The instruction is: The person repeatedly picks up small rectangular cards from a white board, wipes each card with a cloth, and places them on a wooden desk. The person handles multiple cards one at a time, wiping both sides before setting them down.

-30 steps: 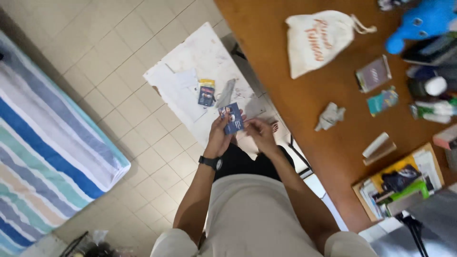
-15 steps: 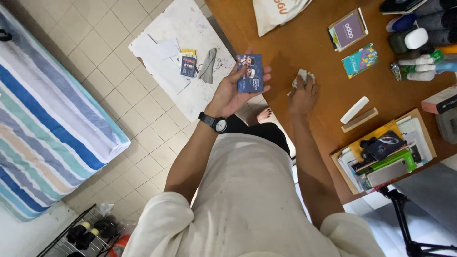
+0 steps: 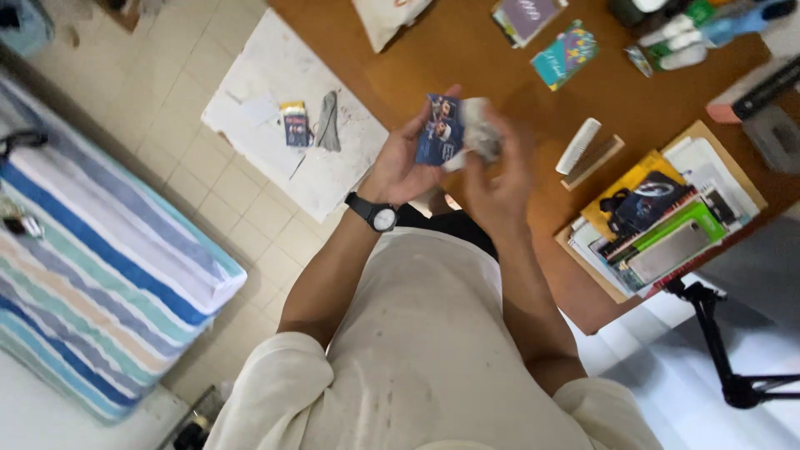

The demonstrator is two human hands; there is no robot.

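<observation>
A: Left hand [image 3: 400,167] clamps the blue card [image 3: 439,131] above the counter [image 3: 467,67] edge. Right hand [image 3: 500,175] closed on a crumpled tissue [image 3: 479,137], touching the card at 3 o'clock.

B: Risk: hard rubbing bends the card or knocks it floorward.

The card [image 3: 439,131] sits in the left hand [image 3: 400,167], touching the crumpled cloth [image 3: 481,137] in the right hand [image 3: 498,179], above the counter [image 3: 467,58] edge. A comb [image 3: 577,145] lies right; the bed [image 3: 92,250] lies left.
</observation>
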